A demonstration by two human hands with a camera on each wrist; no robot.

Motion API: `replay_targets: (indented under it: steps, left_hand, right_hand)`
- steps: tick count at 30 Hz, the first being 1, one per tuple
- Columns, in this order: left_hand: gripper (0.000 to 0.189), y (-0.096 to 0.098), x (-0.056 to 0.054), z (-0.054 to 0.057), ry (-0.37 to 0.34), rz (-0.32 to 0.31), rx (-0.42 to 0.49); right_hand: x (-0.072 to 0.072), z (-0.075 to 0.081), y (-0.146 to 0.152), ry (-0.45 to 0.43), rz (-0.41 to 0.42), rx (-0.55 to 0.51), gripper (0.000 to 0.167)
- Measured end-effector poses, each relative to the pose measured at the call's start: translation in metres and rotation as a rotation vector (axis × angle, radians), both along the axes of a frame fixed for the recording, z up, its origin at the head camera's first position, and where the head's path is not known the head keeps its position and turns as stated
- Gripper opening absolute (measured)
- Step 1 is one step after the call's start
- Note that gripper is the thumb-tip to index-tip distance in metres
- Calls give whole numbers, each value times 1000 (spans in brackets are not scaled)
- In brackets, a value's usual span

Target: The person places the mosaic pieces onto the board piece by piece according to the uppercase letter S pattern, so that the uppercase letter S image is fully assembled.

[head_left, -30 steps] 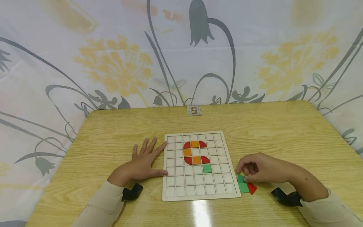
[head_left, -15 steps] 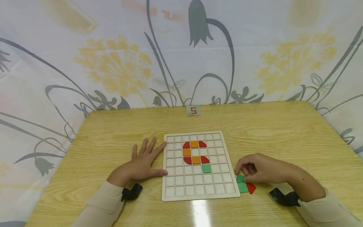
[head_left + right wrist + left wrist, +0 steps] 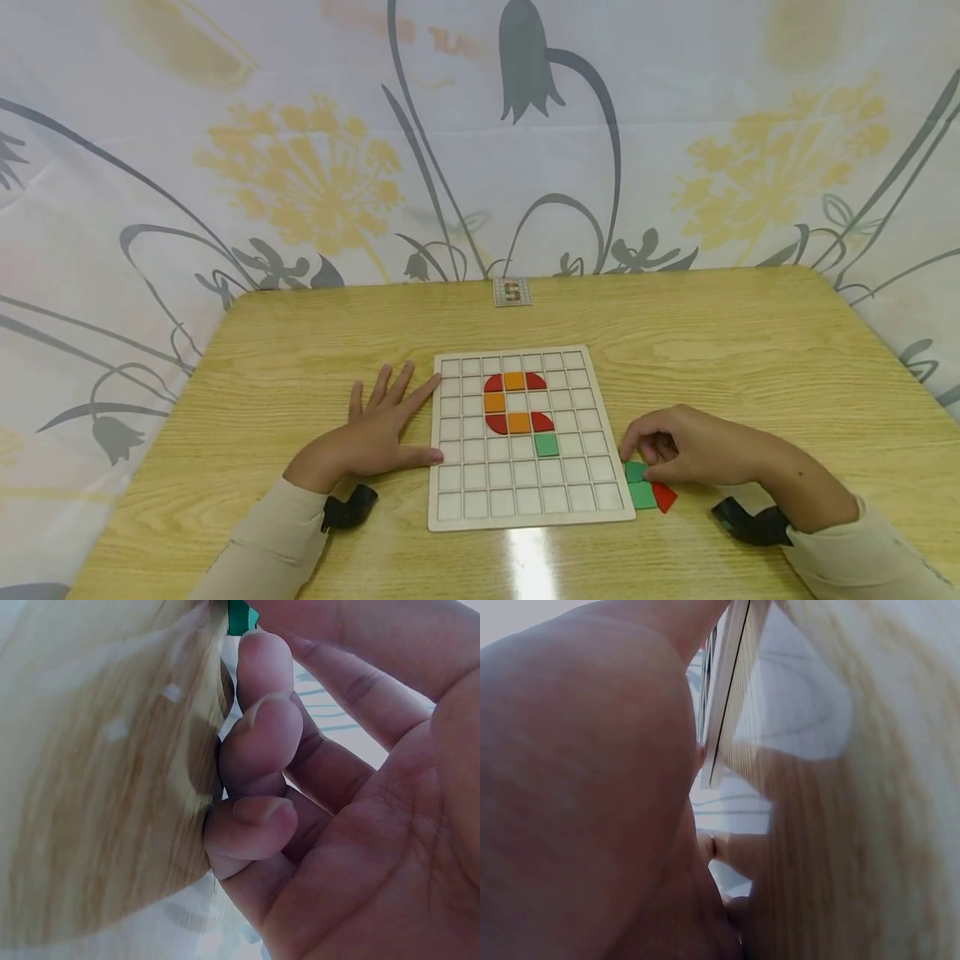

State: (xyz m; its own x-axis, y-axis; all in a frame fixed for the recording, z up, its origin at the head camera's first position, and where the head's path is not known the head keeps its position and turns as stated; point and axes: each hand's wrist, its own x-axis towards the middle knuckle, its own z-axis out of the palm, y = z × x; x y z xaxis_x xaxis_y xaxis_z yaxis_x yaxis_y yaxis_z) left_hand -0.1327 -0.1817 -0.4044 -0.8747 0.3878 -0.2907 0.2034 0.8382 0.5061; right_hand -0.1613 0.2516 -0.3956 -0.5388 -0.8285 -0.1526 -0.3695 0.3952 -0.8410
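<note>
A pale wooden grid board (image 3: 491, 477) lies on the table. In it sit several red rounded tiles (image 3: 497, 424), several orange square tiles (image 3: 495, 403) and a green square tile (image 3: 547, 444). My left hand (image 3: 378, 437) lies spread on the table, its thumb and forefinger touching the board's left edge. Right of the board, my right hand (image 3: 686, 446) pinches a green tile (image 3: 635, 472) between thumb and forefinger, the other fingers curled. Beside it lie another green tile (image 3: 643, 496) and a red tile (image 3: 663, 497). The right wrist view shows only a bit of green tile (image 3: 240, 619).
A small card (image 3: 512, 292) with an S-shaped pattern on a grid lies at the table's far edge. Behind the wooden table (image 3: 337, 325) hangs a flower-printed cloth (image 3: 450, 150). Black wrist devices (image 3: 752, 522) sit at both sleeves.
My right hand has shifted very slightly leftward near the loose tiles. My left hand stays by the board, and the tiles in the grid are as before.
</note>
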Motion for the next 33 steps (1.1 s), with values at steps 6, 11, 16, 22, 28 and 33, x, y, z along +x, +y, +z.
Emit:
replay_targets:
  steps: [6, 11, 16, 22, 28, 33]
  left_hand:
    - [100, 1, 1, -3, -9, -1, 2]
    - [100, 1, -1, -3, 3, -2, -6]
    - [100, 0, -1, -4, 2, -5, -11]
    - [101, -1, -1, -2, 2, -1, -9]
    - [101, -2, -2, -2, 10, -4, -11]
    - [101, -2, -2, -2, 7, -9, -6]
  right_hand:
    - [1, -2, 0, -6, 7, -4, 12]
    - [0, -3, 0, 20, 10, 5, 12]
    - [-1, -2, 0, 28, 15, 6, 13]
    - [-3, -2, 2, 52, -11, 23, 12]
    - [-6, 0, 2, 54, -88, 48, 14]
    - [-6, -2, 1, 72, -121, 51, 16]
